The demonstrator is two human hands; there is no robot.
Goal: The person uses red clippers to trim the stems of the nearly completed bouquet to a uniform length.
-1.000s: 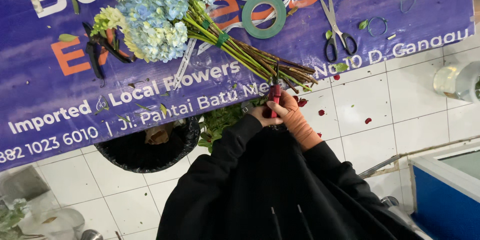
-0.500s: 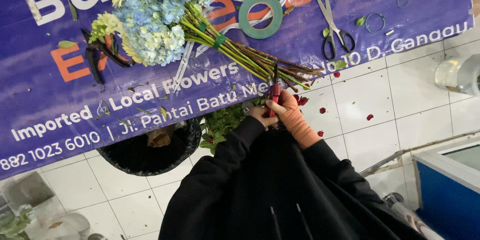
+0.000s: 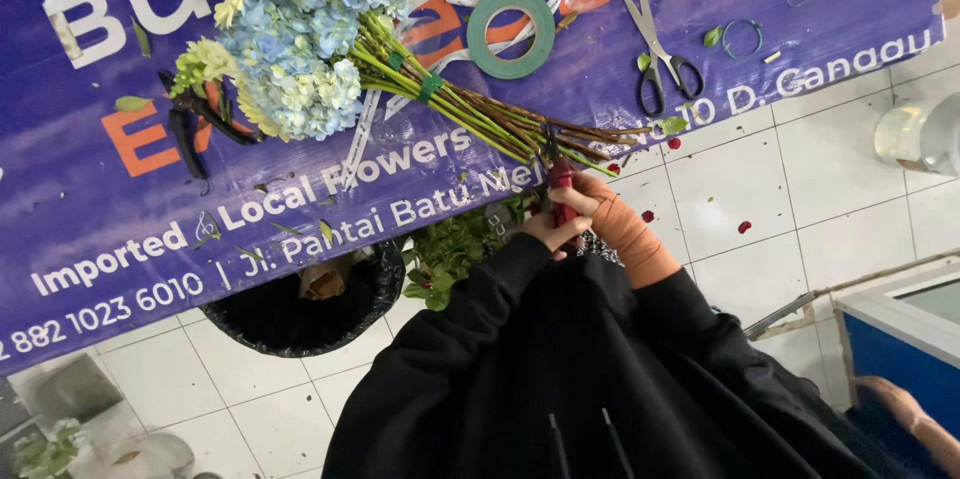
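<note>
A bouquet of pale blue and cream hydrangeas (image 3: 305, 34) lies on a purple printed banner (image 3: 120, 229). Its long green stems (image 3: 470, 114), bound with green tape, point right toward me. Red-handled shears (image 3: 561, 179) sit at the stem ends. My left hand (image 3: 545, 232), coming out of a black sleeve, closes on the handles from below. My right hand (image 3: 600, 201), with a tan wrap on the wrist, grips them from the right. The blades are hidden among the stem tips.
A roll of green tape (image 3: 512, 31), grey scissors (image 3: 655, 49) and a green rubber band (image 3: 745, 37) lie on the banner. Black cutters (image 3: 195, 124) rest left of the flowers. A black bin (image 3: 300, 309) with leaf trimmings (image 3: 455, 249) stands below. A clear jar (image 3: 920, 134) and a blue box (image 3: 900, 339) are at the right.
Both hands stay on the shears at the stem ends. The view has shifted slightly, so the bouquet sits a little higher and to the left.
</note>
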